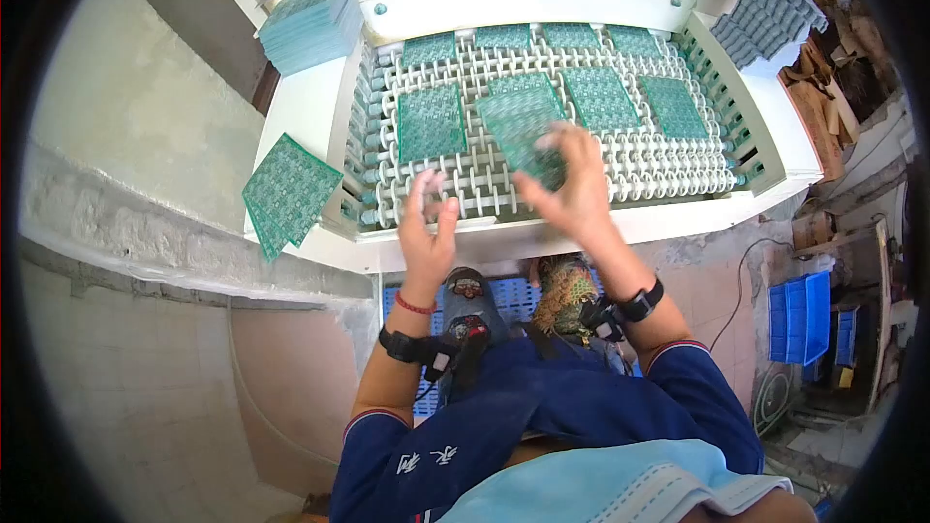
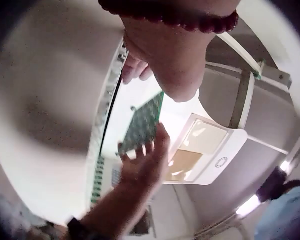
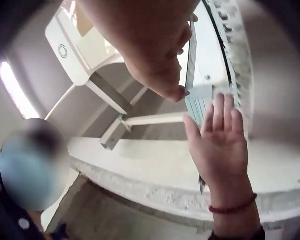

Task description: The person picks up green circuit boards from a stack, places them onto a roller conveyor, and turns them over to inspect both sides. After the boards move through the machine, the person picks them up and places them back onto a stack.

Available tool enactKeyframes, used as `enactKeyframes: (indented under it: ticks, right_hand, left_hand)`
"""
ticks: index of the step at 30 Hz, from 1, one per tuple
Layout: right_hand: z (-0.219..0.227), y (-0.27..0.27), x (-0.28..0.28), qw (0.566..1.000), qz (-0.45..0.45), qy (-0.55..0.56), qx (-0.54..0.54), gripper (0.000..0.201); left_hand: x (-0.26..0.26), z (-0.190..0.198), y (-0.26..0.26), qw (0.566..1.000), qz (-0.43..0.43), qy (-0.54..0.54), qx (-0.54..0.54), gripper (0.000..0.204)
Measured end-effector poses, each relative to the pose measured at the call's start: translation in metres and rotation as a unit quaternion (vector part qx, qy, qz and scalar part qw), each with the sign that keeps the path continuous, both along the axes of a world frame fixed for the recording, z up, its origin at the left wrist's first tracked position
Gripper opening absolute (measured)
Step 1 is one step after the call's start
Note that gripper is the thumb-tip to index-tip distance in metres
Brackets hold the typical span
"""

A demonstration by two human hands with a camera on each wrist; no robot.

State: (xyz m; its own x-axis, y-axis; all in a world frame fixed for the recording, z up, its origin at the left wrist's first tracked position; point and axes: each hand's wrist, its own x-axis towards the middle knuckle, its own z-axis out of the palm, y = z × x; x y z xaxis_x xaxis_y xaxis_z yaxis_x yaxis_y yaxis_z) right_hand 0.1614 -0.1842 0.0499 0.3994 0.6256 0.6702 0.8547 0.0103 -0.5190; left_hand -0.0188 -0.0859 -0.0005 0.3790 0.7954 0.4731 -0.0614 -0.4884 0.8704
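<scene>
My right hand (image 1: pixel 578 189) grips a green printed circuit board panel (image 1: pixel 518 124), tilted above the white wheeled rollers (image 1: pixel 489 203) of a conveyor. In the left wrist view, the fingers and thumb of the right hand (image 2: pixel 147 167) hold the panel (image 2: pixel 144 122) by its edges. My left hand (image 1: pixel 428 237) is raised near the conveyor's front edge, holding nothing. Its palm and straight fingers show in the right wrist view (image 3: pixel 221 145). Several more green panels (image 1: pixel 431 124) lie in rows on the rollers; one is partly covered by the held panel.
A stack of panels (image 1: pixel 308 39) stands on the left ledge, and more green panels (image 1: pixel 291 196) jut over that ledge's front corner. Grey ridged racks (image 1: pixel 770 19) sit at the back right. Blue bins (image 1: pixel 800 318) stand on the right. A blue slatted mat (image 1: pixel 513 298) lies underfoot.
</scene>
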Motion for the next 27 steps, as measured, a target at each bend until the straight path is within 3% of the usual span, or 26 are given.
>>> enactKeyframes:
  ticks: [1, 3, 4, 6, 8, 12, 15, 18, 20, 22, 24, 27]
  right_hand:
    - [0.001, -0.001, -0.019, 0.999, 0.030, 0.017, -0.004, 0.042]
    - [0.000, -0.004, -0.051, 0.995, 0.089, 0.006, -0.036, 0.042]
    - [0.000, -0.004, -0.051, 0.990, 0.131, 0.005, -0.054, 0.041]
    - [-0.001, -0.002, -0.051, 0.973, 0.215, -0.001, -0.087, 0.037]
    - [-0.004, 0.009, -0.028, 0.981, 0.175, -0.040, -0.074, 0.033]
    - [-0.012, 0.047, 0.049, 0.977, 0.059, -0.136, -0.151, 0.026]
    - [-0.024, 0.071, 0.076, 0.958, 0.036, -0.129, -0.255, 0.027]
    - [-0.021, 0.095, 0.083, 0.936, 0.018, -0.124, -0.329, 0.029]
    - [-0.013, 0.107, 0.080, 0.906, -0.005, -0.157, -0.394, 0.030]
    - [-0.002, 0.117, 0.063, 0.906, 0.016, -0.170, -0.388, 0.030]
    - [-0.001, 0.123, 0.042, 0.922, 0.076, -0.186, -0.330, 0.028]
    - [-0.004, 0.137, 0.014, 0.905, 0.216, -0.230, -0.285, 0.032]
  left_hand:
    - [-0.002, 0.003, -0.008, 0.992, -0.056, -0.027, -0.110, 0.041]
    - [-0.005, 0.010, -0.019, 0.928, -0.163, -0.087, -0.322, 0.037]
    - [-0.002, 0.005, -0.020, 0.940, -0.147, -0.129, -0.281, 0.034]
    - [-0.014, 0.006, -0.011, 0.937, -0.132, -0.127, -0.298, 0.034]
    - [-0.029, 0.003, -0.001, 0.933, -0.122, -0.141, -0.307, 0.034]
    - [-0.054, -0.014, 0.019, 0.965, -0.061, -0.078, -0.243, 0.036]
    - [-0.065, -0.019, 0.034, 0.982, -0.032, 0.089, -0.161, 0.040]
    - [-0.062, -0.003, 0.036, 0.962, 0.055, 0.256, -0.074, 0.043]
    - [-0.055, 0.012, 0.031, 0.919, 0.153, 0.360, 0.038, 0.043]
    - [-0.050, 0.017, 0.029, 0.874, 0.231, 0.401, 0.150, 0.047]
    - [-0.050, 0.023, 0.023, 0.874, 0.206, 0.375, 0.232, 0.050]
    - [-0.051, 0.024, 0.008, 0.871, 0.127, 0.349, 0.321, 0.054]
